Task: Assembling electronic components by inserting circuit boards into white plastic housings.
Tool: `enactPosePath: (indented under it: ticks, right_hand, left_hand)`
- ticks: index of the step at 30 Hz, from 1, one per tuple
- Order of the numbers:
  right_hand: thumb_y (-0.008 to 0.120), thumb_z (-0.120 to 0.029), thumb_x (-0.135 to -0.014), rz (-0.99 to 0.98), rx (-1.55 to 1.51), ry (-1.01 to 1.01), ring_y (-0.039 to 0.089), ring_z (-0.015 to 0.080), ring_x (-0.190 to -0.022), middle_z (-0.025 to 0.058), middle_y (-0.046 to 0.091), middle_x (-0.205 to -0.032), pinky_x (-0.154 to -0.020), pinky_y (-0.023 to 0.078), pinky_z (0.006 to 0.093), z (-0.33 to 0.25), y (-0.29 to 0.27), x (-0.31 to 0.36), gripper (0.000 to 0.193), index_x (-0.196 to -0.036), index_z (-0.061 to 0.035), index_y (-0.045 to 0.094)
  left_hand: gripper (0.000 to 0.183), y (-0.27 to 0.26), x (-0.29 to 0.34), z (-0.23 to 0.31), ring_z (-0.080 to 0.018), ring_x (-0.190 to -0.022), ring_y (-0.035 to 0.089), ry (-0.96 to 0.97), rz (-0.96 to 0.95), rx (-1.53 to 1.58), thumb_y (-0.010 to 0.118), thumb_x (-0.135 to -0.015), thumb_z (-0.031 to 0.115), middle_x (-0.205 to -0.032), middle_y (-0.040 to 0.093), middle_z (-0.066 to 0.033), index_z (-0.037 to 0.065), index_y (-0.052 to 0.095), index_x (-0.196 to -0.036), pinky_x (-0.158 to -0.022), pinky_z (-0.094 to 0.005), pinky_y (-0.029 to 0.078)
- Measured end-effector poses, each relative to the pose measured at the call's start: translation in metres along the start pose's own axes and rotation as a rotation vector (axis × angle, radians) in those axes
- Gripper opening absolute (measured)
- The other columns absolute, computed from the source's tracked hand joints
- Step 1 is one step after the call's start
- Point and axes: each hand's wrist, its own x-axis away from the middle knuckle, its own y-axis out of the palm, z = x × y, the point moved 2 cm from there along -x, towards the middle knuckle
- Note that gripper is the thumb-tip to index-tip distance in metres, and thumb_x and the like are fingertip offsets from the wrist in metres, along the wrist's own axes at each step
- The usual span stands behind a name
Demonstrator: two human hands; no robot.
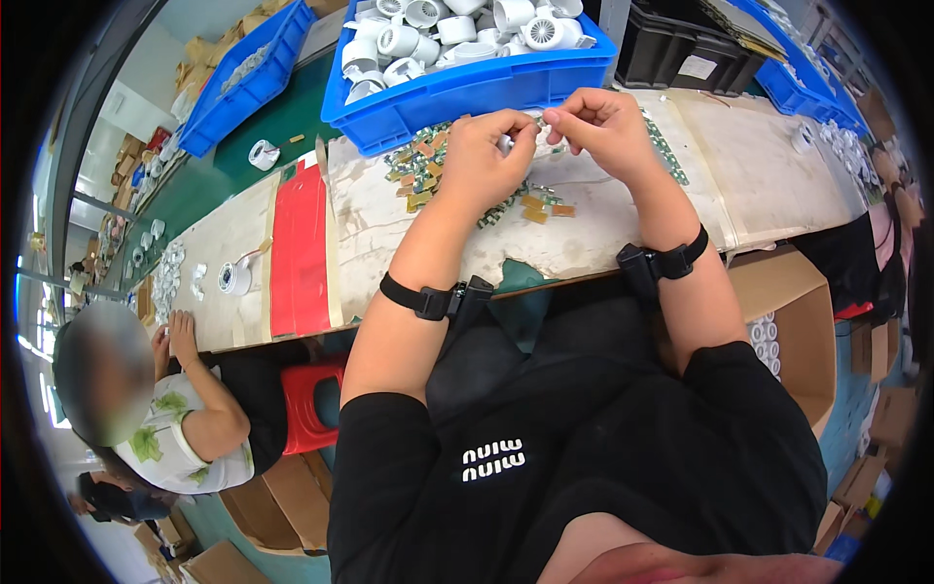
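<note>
My left hand [484, 161] is closed, fingers curled round a small white part [505, 144] that is mostly hidden. Close beside it, my right hand [608, 131] has thumb and forefinger pinched; what sits between them is too small to make out. Both hands are over the worktable [623, 224], just in front of a blue bin [467, 112] heaped with white fan housings [457, 31]. Small green and yellow-brown circuit boards [418, 167] lie piled beside and beneath my left hand. A strip of green boards [665, 151] lies by my right wrist.
Red sheeting [300, 253] crosses the table on the left, near a white round part with wires [233, 277]. A co-worker [185, 419] sits there, handling small pieces. A black crate [686, 49] stands back right. An open carton [793, 321] holds white parts below the table.
</note>
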Motion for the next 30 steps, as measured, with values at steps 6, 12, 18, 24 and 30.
enactPosePath:
  ticks: [6, 12, 18, 24, 30]
  right_hand:
    - [0.076, -0.022, -0.092, 0.027, 0.092, -0.062, 0.061, 0.0045, -0.064, 0.0005, 0.069, -0.072, -0.058, 0.048, 0.0204, 0.001, -0.006, 0.000, 0.022, -0.083, -0.0046, 0.067]
    - [0.073, -0.020, -0.094, -0.067, 0.035, -0.039, 0.060, 0.0058, -0.066, 0.0006, 0.067, -0.074, -0.058, 0.046, 0.0216, 0.003, 0.003, -0.007, 0.021, -0.082, -0.0055, 0.065]
    - [0.066, -0.011, -0.096, -0.025, -0.003, -0.075, 0.055, 0.0098, -0.063, 0.0023, 0.057, -0.072, -0.058, 0.045, 0.0248, 0.014, -0.012, 0.001, 0.020, -0.080, -0.0059, 0.057]
    - [0.064, -0.013, -0.099, -0.022, -0.016, -0.153, 0.057, 0.0100, -0.065, 0.0036, 0.060, -0.074, -0.060, 0.046, 0.0248, 0.016, -0.001, 0.007, 0.022, -0.080, -0.0047, 0.056]
    - [0.065, -0.015, -0.100, -0.019, 0.034, -0.257, 0.057, 0.0102, -0.069, 0.0039, 0.060, -0.078, -0.065, 0.047, 0.0246, 0.014, 0.012, 0.005, 0.021, -0.085, -0.0043, 0.056]
  left_hand:
    - [0.013, 0.005, 0.001, -0.007, -0.0087, -0.063, 0.064, -0.040, -0.078, 0.023, 0.067, -0.092, 0.011, -0.070, 0.070, -0.0049, 0.000, 0.073, -0.090, -0.059, -0.0249, 0.049]
    - [0.014, -0.007, 0.002, -0.011, -0.0150, -0.061, 0.067, -0.136, -0.062, 0.038, 0.069, -0.088, 0.018, -0.063, 0.070, -0.0041, 0.007, 0.073, -0.080, -0.069, -0.0319, 0.048]
    - [0.011, 0.013, 0.004, -0.012, -0.0193, -0.075, 0.070, 0.085, 0.058, 0.187, 0.071, -0.084, 0.012, -0.080, 0.072, -0.0127, 0.001, 0.070, -0.082, -0.072, -0.0333, 0.054]
    - [0.014, 0.004, 0.014, 0.010, -0.0247, -0.058, 0.065, 0.094, 0.135, 0.070, 0.069, -0.084, 0.011, -0.067, 0.069, -0.0084, 0.005, 0.064, -0.073, -0.063, -0.0362, 0.050]
    - [0.013, 0.001, 0.014, 0.010, -0.0226, -0.055, 0.064, 0.122, 0.181, 0.032, 0.067, -0.085, 0.010, -0.065, 0.067, -0.0084, 0.004, 0.062, -0.074, -0.059, -0.0359, 0.050]
